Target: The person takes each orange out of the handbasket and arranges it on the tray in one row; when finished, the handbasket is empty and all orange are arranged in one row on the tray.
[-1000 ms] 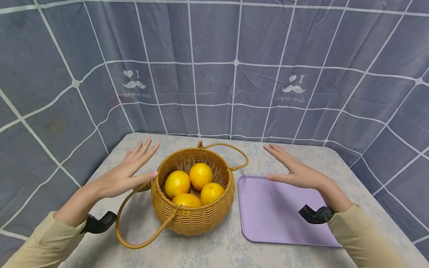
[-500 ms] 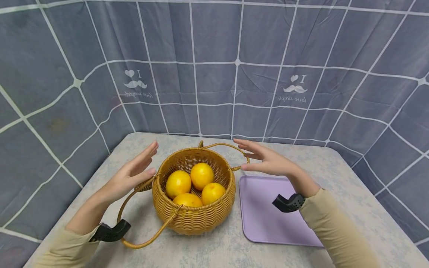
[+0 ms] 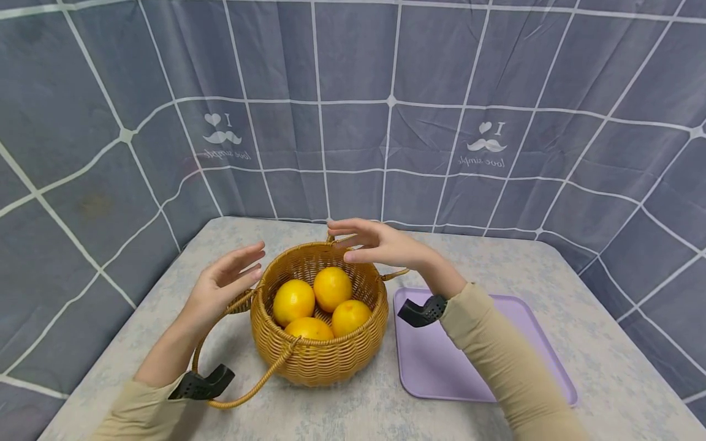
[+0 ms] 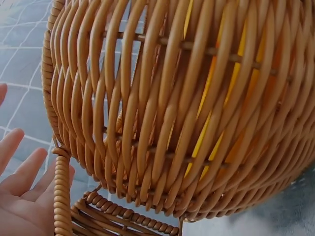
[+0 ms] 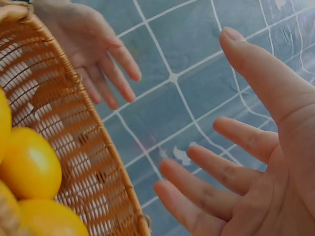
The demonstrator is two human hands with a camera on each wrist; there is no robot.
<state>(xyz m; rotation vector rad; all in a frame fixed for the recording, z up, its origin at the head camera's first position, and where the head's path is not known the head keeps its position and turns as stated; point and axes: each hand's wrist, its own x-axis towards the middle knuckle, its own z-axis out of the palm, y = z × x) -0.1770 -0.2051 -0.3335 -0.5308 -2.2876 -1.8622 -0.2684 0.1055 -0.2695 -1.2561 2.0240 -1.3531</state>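
Observation:
A round wicker basket (image 3: pixel 320 364) stands on the table with several oranges (image 3: pixel 333 290) inside. My right hand (image 3: pixel 380 244) is held over the basket's back right rim, fingers loosely bent and holding nothing. In the right wrist view the fingers of this right hand (image 5: pixel 231 182) are spread apart, with the basket's rim (image 5: pixel 106 132) to their left. My left hand (image 3: pixel 223 282) hovers by the basket's left rim, near the left lid flap, and grips nothing. One looped handle (image 3: pixel 248 392) hangs out at the front left, partly behind the wrist camera.
A lilac rectangular tray (image 3: pixel 441 367) lies right of the basket, partly under my right forearm. A grey-blue checked curtain (image 3: pixel 353 141) encloses the back and sides of the pale patterned table (image 3: pixel 353 416).
My right hand has moved left from above the tray to over the basket's back rim. The left hand has shifted slightly and its fingers have bent more. Basket and oranges stay put.

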